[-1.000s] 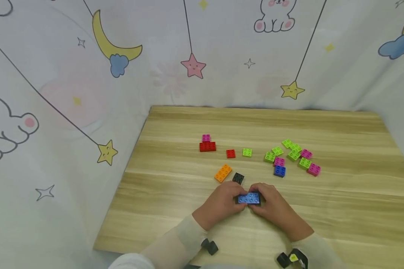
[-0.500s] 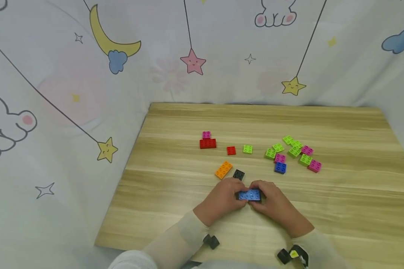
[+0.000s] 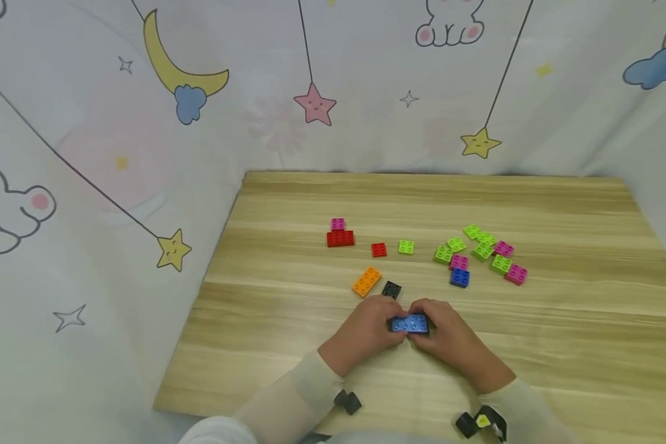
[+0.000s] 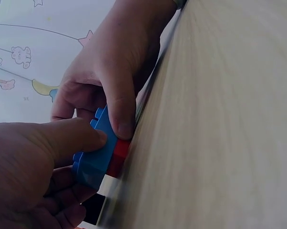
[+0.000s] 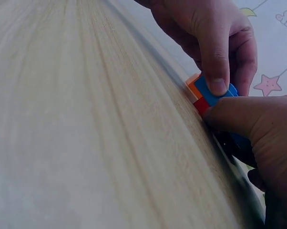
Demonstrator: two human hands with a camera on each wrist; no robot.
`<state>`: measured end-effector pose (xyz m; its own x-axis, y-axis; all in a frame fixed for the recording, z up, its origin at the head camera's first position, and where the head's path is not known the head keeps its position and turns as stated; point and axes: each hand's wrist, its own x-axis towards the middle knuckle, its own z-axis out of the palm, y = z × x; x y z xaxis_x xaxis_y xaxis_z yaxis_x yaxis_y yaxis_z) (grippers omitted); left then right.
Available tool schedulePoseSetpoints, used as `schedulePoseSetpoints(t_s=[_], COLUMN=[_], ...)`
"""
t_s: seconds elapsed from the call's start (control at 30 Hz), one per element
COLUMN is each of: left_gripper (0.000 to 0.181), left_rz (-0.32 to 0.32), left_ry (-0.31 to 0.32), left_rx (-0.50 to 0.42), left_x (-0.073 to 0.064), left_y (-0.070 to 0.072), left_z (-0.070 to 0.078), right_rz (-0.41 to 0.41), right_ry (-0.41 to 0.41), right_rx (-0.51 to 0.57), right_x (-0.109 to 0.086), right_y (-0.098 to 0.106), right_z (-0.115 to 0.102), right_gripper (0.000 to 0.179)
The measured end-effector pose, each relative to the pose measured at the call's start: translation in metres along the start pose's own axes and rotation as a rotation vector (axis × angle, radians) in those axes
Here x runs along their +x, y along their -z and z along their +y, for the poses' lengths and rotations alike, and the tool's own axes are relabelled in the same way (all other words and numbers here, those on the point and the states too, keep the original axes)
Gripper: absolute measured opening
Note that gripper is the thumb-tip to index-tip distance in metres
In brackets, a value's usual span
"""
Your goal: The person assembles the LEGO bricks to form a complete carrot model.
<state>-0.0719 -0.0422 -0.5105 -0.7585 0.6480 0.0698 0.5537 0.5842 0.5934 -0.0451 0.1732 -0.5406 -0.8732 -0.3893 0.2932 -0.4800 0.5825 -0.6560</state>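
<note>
A light-blue building brick (image 3: 410,324) with two rows of studs lies between the two hands, near the table's front. Pinching its left end are the thumb and fingers of my left hand (image 3: 366,330). On the other end, my right hand (image 3: 449,333) grips it the same way. Below the blue brick, a red brick (image 4: 118,157) shows in the left wrist view, close to the tabletop; its far side is hidden. My right thumb reaches down toward the red brick (image 5: 200,105) in the right wrist view. Whether the two bricks are fully joined I cannot tell.
Beyond the hands lie a black brick (image 3: 391,290) and an orange brick (image 3: 366,282). Farther back are a long red brick (image 3: 340,238), a small red one (image 3: 378,250) and a lime one (image 3: 406,247). Several lime, pink and blue bricks (image 3: 460,277) cluster right.
The head view shifts slightly. Both hands stay on the blue brick in nearly the same pose, and the loose bricks keep their places.
</note>
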Motion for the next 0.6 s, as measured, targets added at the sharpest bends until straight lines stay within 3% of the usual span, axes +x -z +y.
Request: schedulePoseSetpoints(t_s=[0.6], left_gripper=[0.03], left_rz=[0.023], left_ry=[0.032], left_rx=[-0.098], left_x=[0.0014], left_y=[-0.0005], left_z=[-0.0045], right_rz=[-0.003], right_ry=[-0.033], right_rx=[-0.016], right_x=[-0.0006], right_y=[0.0035], right_z=[-0.0006], right_gripper=[0.045])
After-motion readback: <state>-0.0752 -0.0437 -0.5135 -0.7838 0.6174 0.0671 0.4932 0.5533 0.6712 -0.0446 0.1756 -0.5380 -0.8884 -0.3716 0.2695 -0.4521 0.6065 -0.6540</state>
